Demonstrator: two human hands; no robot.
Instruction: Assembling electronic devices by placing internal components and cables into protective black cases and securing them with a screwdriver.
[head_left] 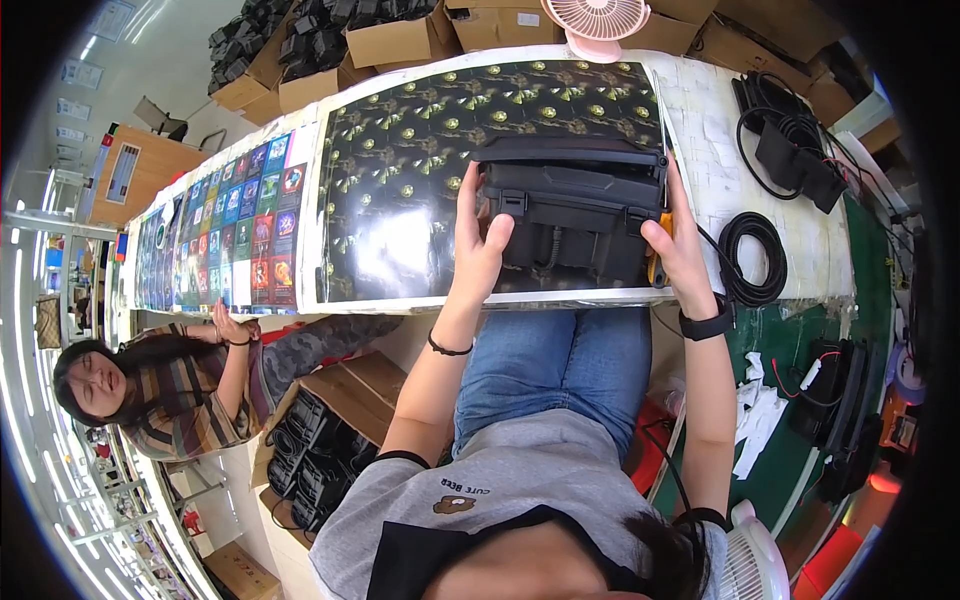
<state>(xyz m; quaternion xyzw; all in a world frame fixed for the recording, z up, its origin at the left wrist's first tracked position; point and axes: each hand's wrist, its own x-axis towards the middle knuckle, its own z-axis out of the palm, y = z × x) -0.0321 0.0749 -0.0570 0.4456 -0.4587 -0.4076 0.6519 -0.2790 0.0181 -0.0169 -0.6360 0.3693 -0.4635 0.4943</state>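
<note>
A black plastic case with latches on its front is held between my two hands over the near part of the table. Its lid looks slightly raised, with a narrow dark gap below it. My left hand grips the left side, thumb on the front. On the opposite side, my right hand presses with its thumb near the right latch; its fingers run up along the edge. Something orange-yellow shows beside the right thumb, mostly hidden. To the right of that hand lies a coil of black cable.
A dark patterned sheet covers the table, with colourful cards printed on its left. Black devices with cables lie at far right. A pink fan stands at the back edge. Another person sits at left, beside a carton of black parts.
</note>
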